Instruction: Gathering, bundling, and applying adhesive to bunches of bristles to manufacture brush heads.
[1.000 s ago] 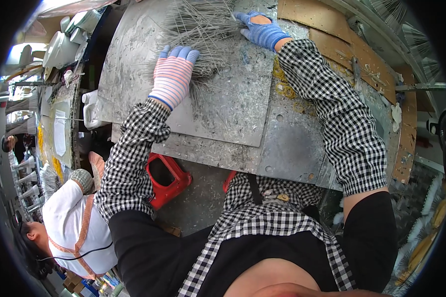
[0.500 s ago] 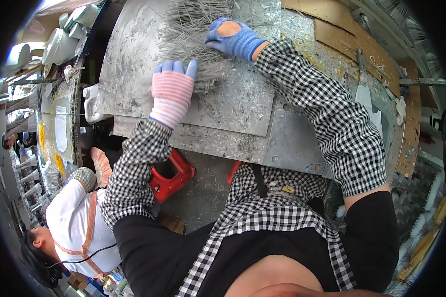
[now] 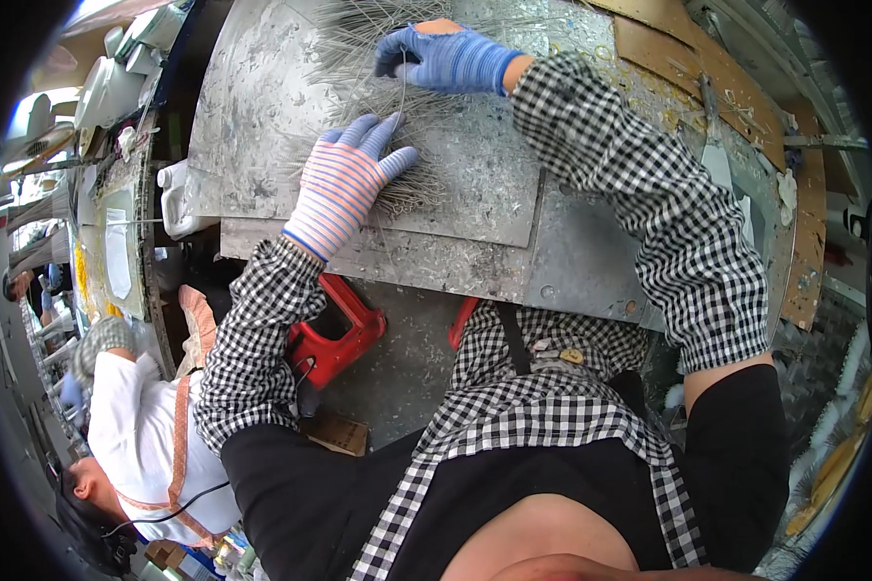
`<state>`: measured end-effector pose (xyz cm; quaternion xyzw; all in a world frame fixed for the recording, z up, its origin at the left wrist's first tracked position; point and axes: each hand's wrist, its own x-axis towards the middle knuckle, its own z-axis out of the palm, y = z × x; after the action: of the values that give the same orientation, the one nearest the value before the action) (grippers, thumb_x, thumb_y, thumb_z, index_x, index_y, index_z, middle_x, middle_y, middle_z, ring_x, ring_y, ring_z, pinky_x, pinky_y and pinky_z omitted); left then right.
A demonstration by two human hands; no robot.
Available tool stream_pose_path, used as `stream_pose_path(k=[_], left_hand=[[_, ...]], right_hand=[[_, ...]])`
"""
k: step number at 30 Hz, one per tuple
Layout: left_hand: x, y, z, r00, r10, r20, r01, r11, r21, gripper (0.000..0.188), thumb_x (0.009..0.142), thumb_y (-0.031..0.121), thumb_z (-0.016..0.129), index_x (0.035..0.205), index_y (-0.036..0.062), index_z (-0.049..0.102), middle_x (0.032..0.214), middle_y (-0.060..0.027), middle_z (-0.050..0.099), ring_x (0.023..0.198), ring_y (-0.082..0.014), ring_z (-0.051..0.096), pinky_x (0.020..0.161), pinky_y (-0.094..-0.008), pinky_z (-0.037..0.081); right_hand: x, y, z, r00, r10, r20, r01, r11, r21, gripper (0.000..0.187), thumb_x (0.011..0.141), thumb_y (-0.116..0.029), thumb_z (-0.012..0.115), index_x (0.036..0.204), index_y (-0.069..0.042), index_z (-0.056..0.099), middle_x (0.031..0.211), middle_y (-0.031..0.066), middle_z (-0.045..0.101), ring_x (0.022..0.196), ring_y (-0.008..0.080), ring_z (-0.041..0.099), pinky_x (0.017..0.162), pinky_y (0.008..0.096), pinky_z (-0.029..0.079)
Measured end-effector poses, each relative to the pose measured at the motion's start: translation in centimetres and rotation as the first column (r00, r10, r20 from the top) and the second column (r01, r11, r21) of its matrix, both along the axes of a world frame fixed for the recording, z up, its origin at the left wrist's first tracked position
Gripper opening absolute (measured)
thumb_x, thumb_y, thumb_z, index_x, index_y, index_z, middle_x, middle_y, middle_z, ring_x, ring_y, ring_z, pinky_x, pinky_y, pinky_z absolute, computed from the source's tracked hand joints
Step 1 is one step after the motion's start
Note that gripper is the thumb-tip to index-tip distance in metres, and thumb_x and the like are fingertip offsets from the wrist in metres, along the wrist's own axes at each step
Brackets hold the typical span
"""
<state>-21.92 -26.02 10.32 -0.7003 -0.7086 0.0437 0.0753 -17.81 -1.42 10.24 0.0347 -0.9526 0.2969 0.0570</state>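
Note:
My left hand, in a pink, white and blue striped glove, lies over a bunch of thin grey wires on the metal-topped table. Its fingers are stretched out and the thumb stands apart; part of the bunch is hidden beneath it. Farther off, my right hand in a blue glove has its fingers closed on a single thin wire. That wire hangs down toward the fingertips of my left hand. A larger loose heap of wires spreads at the table's far side, partly behind my right hand.
Metal sheets cover the worktop. A broad-bladed scraper and brown cardboard lie on the right. At left are a white jug and a seated co-worker. A red stool stands below the table edge.
My right hand has shifted slightly left, and a single wire now shows in its fingers. My left hand has turned rightward over the bunch, its fingers spreading. The co-worker's arm has moved too.

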Motion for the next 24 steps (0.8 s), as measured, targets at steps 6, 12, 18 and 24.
stream_pose_path(k=[6, 12, 18, 24], left_hand=[[0.4, 1.4, 0.5, 0.998, 0.026, 0.064, -0.027, 0.999, 0.02, 0.057, 0.082, 0.011, 0.062, 0.137, 0.0221, 0.053, 0.13, -0.0073, 0.062, 0.121, -0.0301, 0.058, 0.101, -0.0443, 0.047], [0.0, 1.4, -0.4, 0.99, 0.02, -0.137, -0.021, 1.0, -0.003, 0.038, 0.085, 0.015, 0.058, 0.123, 0.0161, 0.063, 0.126, -0.0065, 0.064, 0.123, -0.0258, 0.056, 0.108, -0.0458, 0.041], [-0.9, 3.3, 0.4, 0.992, -0.069, -0.103, 0.061, 0.995, -0.083, 0.032, 0.084, 0.015, 0.06, 0.116, 0.0134, 0.066, 0.136, -0.0071, 0.061, 0.132, -0.0274, 0.051, 0.113, -0.0456, 0.037], [-1.5, 4.4, 0.8, 0.978, -0.159, -0.133, 0.135, 0.976, -0.172, 0.034, 0.082, 0.013, 0.062, 0.115, 0.0128, 0.066, 0.132, -0.0062, 0.062, 0.131, -0.0276, 0.052, 0.113, -0.0439, 0.038]], right_hand=[[0.3, 6.6, -1.2, 0.965, -0.032, -0.261, 0.027, 0.999, -0.023, 0.036, 0.09, -0.008, 0.064, 0.126, -0.006, 0.061, 0.131, 0.0187, 0.063, 0.091, 0.0327, 0.072, 0.083, 0.0376, 0.057], [1.2, -0.9, 0.3, 0.992, 0.105, 0.069, -0.117, 0.975, 0.191, 0.031, 0.087, -0.026, 0.068, 0.115, -0.012, 0.067, 0.102, 0.0089, 0.073, 0.094, 0.0247, 0.071, 0.087, 0.0359, 0.057], [-0.5, 0.4, -1.0, 0.946, 0.228, 0.23, -0.266, 0.953, 0.148, 0.034, 0.08, -0.022, 0.074, 0.11, -0.007, 0.066, 0.098, 0.0121, 0.072, 0.092, 0.0274, 0.07, 0.083, 0.0366, 0.056], [-0.9, -1.4, -0.1, 0.942, 0.113, 0.315, -0.231, 0.901, 0.367, 0.04, 0.078, -0.021, 0.076, 0.114, -0.007, 0.066, 0.101, 0.0125, 0.073, 0.095, 0.029, 0.071, 0.085, 0.0393, 0.057]])
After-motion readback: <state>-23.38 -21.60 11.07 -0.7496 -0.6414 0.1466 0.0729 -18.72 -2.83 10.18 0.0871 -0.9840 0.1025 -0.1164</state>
